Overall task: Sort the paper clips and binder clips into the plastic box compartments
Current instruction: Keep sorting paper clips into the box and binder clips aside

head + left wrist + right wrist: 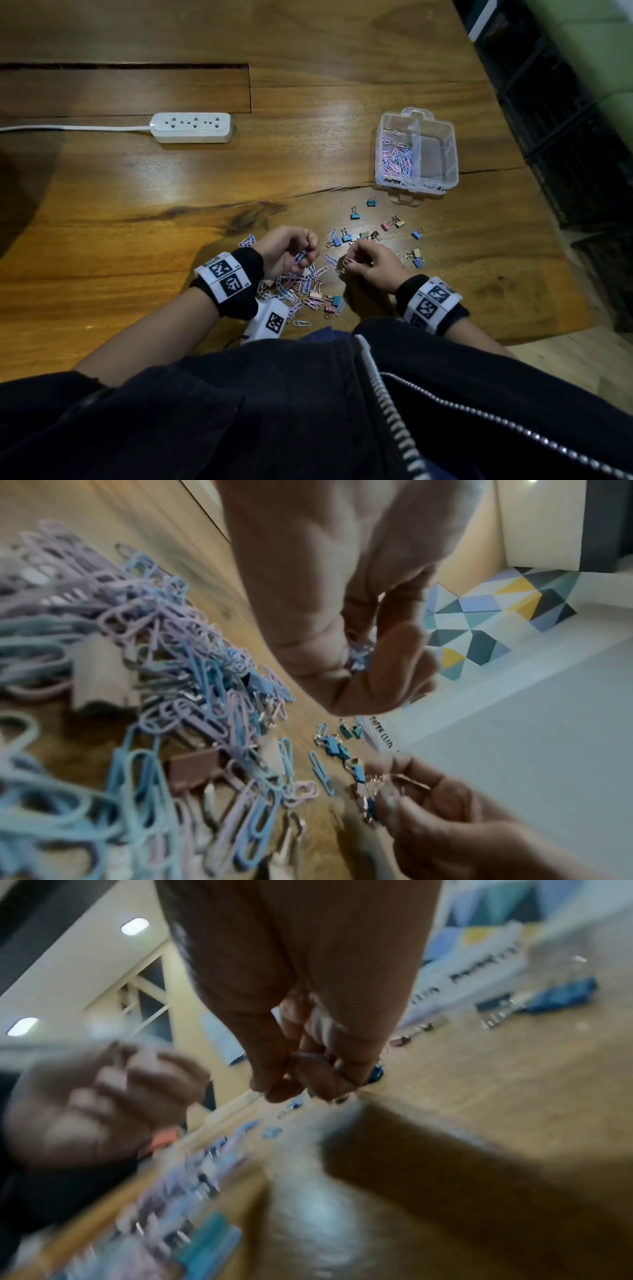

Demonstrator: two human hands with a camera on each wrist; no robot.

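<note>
A clear plastic box (450, 161) with two compartments stands at the table's far right; its left compartment holds pastel paper clips (397, 158), the right one looks bare. A pile of paper clips and binder clips (301, 291) lies near the table's front edge. My left hand (291, 251) curls its fingers round a few blue and lilac paper clips (359, 656) just above the pile. My right hand (368, 262) pinches a metallic paper clip (347, 262) beside it. Loose binder clips (356, 216) are scattered between the hands and the box.
A white power strip (191, 127) with its cable lies at the back left. A seam and slot (250, 89) run through the wooden tabletop. Dark crates (561, 137) stand past the table's right edge. My dark jacket (308, 411) covers the near edge.
</note>
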